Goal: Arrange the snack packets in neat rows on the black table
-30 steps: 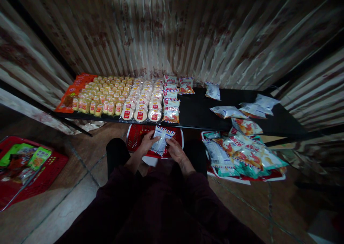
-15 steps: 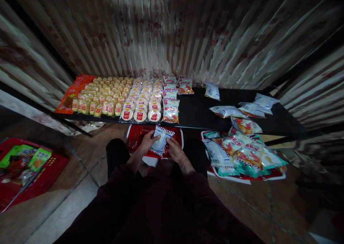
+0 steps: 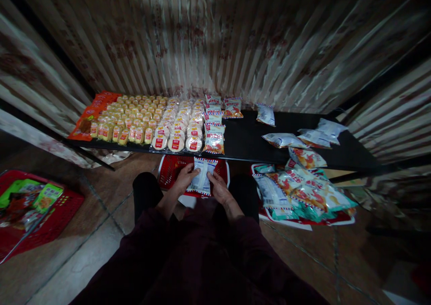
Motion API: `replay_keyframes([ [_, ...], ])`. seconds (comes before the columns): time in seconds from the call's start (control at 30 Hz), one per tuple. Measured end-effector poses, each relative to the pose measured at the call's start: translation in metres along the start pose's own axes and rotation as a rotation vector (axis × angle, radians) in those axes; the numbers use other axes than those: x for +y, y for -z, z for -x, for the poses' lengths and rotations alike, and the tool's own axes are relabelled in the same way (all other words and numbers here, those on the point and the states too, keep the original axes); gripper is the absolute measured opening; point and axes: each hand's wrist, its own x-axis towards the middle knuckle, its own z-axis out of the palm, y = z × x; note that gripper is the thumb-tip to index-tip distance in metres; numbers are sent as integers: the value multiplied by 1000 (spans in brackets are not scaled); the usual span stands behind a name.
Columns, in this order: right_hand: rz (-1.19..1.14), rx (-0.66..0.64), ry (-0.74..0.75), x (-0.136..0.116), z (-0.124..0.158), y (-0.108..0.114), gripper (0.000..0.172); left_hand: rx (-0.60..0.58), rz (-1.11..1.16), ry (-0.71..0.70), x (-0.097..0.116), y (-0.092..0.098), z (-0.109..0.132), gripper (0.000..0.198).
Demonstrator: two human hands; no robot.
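Between my knees, a small snack bag (image 3: 201,176) with striped ends shows its printed, seamed back. My left hand (image 3: 183,179) grips its left side, thumb on top, and my right hand (image 3: 218,186) grips the right side. Beneath it is a red basket (image 3: 168,167). Just beyond, at the front edge of the black shelf (image 3: 245,140), similar snack bags (image 3: 214,137) lie overlapping in a column. One more bag (image 3: 233,108) lies beside that column's far end.
Wrapped round crackers (image 3: 175,142), small wrapped cakes (image 3: 136,134) and an orange packet (image 3: 96,114) cover the shelf's left. Loose bags (image 3: 283,140) lie to the right. A heaped basket (image 3: 340,220) stands at my right, another red basket (image 3: 67,213) at far left. Curtains (image 3: 208,40) hang behind.
The snack bag in my hands has turned slightly and sits straighter, still held at both sides. The bags on the shelf lie as before.
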Motion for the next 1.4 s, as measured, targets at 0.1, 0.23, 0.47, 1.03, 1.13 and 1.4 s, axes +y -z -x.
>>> replay_keyframes([
  [0.1,14,24,-7,0,2,-4,43,33,17,-6,-1,0,2,52],
  [0.23,124,122,35,2,2,-10,41,138,7,-34,-5,-2,2,48],
  [0.47,650,371,268,3,2,-16,42,262,9,-44,-6,-6,7,48],
  [1.03,854,288,440,19,12,-23,40,407,-2,15,-16,-9,7,39],
  [1.13,861,238,371,19,16,-26,45,438,-46,3,-16,-8,6,36],
  [1.4,850,175,266,11,25,-33,53,448,-183,6,-18,-9,7,29],
])
